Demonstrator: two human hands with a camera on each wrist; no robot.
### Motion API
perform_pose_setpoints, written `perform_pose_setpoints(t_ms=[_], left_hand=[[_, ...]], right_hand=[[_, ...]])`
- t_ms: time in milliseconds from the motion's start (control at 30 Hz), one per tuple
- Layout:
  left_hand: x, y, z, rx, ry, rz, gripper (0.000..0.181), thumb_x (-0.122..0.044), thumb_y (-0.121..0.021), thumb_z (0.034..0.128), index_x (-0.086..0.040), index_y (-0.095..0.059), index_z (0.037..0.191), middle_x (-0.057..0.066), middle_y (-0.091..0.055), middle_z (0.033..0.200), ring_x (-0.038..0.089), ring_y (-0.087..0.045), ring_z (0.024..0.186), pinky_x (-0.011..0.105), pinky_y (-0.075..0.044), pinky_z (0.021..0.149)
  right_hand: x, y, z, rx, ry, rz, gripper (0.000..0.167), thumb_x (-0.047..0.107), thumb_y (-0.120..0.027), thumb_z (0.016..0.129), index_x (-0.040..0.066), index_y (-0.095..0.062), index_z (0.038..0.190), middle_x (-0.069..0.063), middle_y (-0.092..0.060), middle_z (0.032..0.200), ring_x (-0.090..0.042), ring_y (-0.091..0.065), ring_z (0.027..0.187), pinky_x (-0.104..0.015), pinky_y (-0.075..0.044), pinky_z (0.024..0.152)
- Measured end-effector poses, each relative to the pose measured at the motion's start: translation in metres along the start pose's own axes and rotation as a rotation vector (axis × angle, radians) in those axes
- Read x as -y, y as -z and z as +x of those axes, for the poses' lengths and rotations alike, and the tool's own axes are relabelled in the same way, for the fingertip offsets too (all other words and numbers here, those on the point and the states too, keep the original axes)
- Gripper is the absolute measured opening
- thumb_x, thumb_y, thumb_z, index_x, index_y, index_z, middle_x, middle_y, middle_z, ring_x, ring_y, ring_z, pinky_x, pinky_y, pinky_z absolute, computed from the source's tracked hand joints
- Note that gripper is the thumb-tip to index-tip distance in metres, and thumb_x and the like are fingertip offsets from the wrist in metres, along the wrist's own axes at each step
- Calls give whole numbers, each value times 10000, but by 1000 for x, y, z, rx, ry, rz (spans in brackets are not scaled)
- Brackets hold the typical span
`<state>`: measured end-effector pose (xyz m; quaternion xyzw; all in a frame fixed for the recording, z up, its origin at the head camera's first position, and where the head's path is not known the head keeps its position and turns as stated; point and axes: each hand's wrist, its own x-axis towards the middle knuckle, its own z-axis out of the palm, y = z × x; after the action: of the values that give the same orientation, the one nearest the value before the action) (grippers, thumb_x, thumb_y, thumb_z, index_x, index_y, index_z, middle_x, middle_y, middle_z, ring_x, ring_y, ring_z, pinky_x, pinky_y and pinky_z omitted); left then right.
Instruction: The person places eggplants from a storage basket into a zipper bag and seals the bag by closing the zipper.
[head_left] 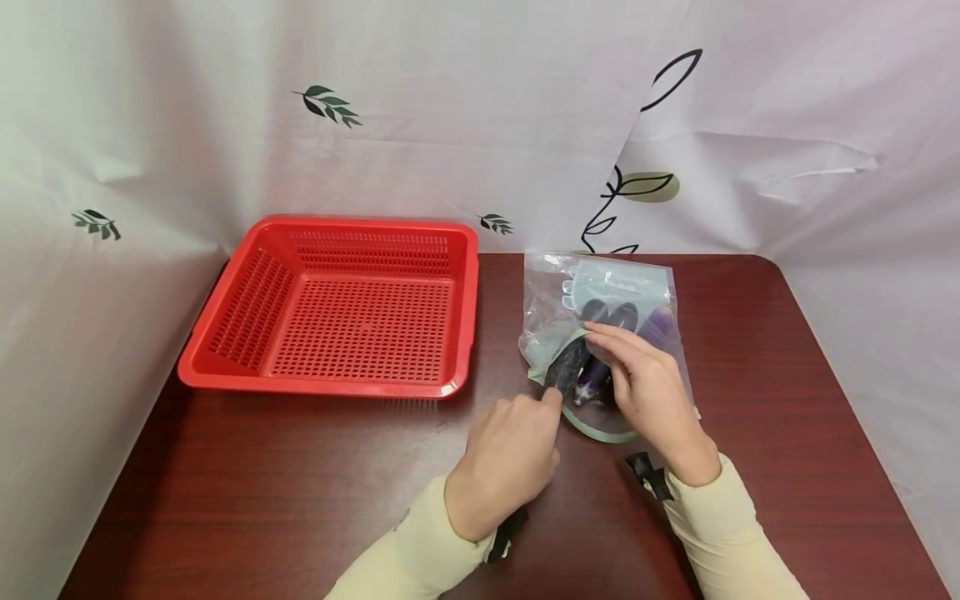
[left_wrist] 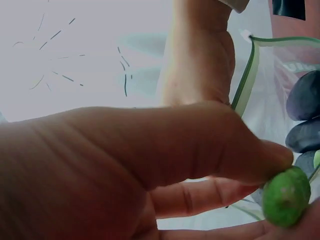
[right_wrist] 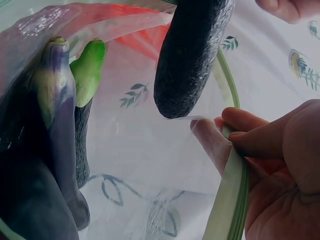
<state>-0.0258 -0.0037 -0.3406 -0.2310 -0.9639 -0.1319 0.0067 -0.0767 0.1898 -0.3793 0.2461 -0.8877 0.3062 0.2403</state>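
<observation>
A clear zip bag (head_left: 540, 287) with a pale green zip edge lies on the table, its mouth toward me. My left hand (head_left: 510, 450) pinches the green end (left_wrist: 286, 197) of a dark, rough-skinned cucumber (right_wrist: 192, 55), which lies at the open mouth. The rim is held between the thumb and fingers of my right hand (head_left: 652, 392). Inside are a purple eggplant (right_wrist: 62, 110), another dark, rough vegetable with a green end (right_wrist: 89, 75), and more dark, smooth vegetables (left_wrist: 305, 95). Plastic and my hands partly cover the contents.
A red perforated basket (head_left: 322, 385) stands left of the bag on the dark reddish table (head_left: 300, 483). White leaf-printed cloth (head_left: 420, 108) hangs behind the table and along its sides.
</observation>
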Motion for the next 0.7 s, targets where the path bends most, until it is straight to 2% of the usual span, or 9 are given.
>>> perform_pose_setpoints(t_ms=[300, 500, 700], left_hand=[[-6, -8, 5, -76, 19, 18, 226, -78, -764, 721, -97, -603, 878, 22, -584, 583, 231, -599, 467, 319, -389, 379], [-11, -14, 9, -109, 38, 54, 256, -126, -795, 721, -78, -647, 925, 30, -610, 604, 233, -617, 484, 320, -422, 392], [-16, -16, 12, -149, 57, 82, 190, -147, -796, 740, -103, -623, 806, 28, -610, 581, 223, -632, 483, 304, -436, 388]], right_hand=[[-1, -1, 0, -7, 10, 13, 354, -183, -599, 860, -4, -730, 1137, -48, -700, 1237, -232, -669, 1121, -198, -459, 940], [-1, -2, -1, -1, 7, 6, 354, -179, -596, 865, 2, -731, 1138, -40, -699, 1240, -223, -668, 1123, -235, -489, 894], [-1, -2, 0, 2, 12, 11, 363, -187, -591, 862, 2, -732, 1138, -41, -699, 1239, -225, -669, 1122, -258, -496, 889]])
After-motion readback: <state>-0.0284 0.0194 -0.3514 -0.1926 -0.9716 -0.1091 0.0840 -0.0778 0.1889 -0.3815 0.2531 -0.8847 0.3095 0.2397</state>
